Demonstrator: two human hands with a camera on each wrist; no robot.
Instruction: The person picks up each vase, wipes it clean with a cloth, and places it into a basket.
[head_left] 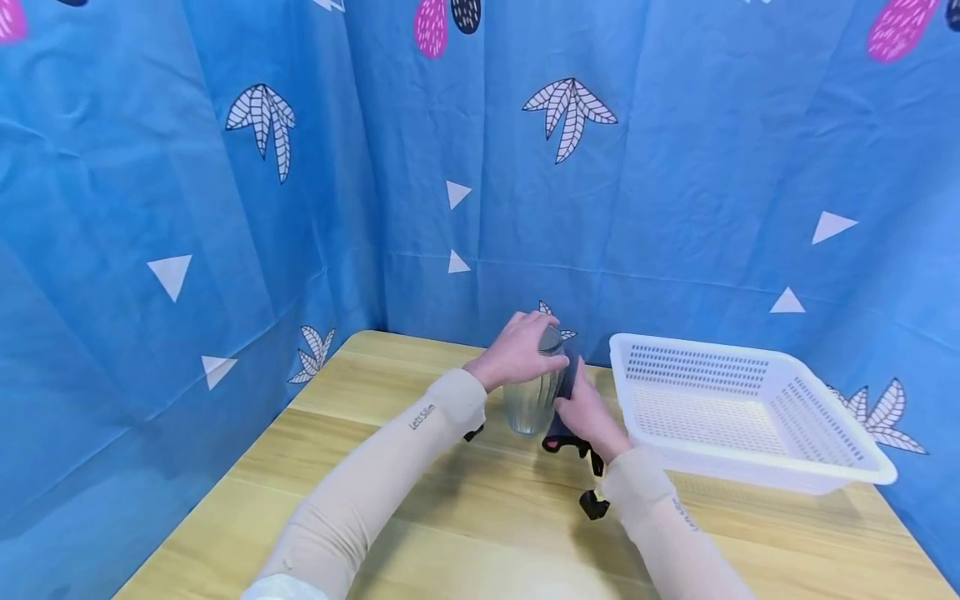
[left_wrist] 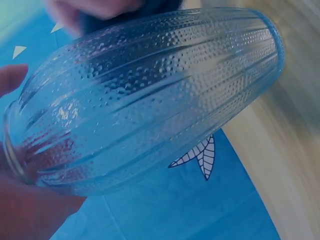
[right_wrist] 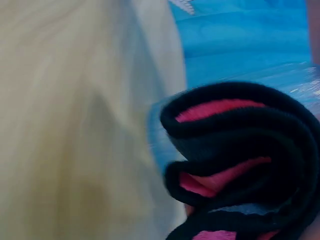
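Observation:
A clear ribbed glass vase (head_left: pixel 528 410) with a bumpy pattern stands in front of me over the table, slightly tilted. My left hand (head_left: pixel 521 352) grips it around the rim at the top; the left wrist view shows the fingers and thumb about the neck of the vase (left_wrist: pixel 150 105). On the vase's right side, my right hand (head_left: pixel 590 410) holds a dark cloth (head_left: pixel 559 427) against the glass. Seen from the right wrist, the cloth (right_wrist: pixel 305 135) is folded into layers, with black edges and pink inside. Whether the vase's base touches the table cannot be told.
A white perforated plastic basket (head_left: pixel 847 467) stands at the right on the wooden table (head_left: pixel 465 533). Patterned blue curtains (head_left: pixel 525 208) hang behind and at the left. Small black wrist-mount parts (head_left: pixel 594 504) show by the right wrist.

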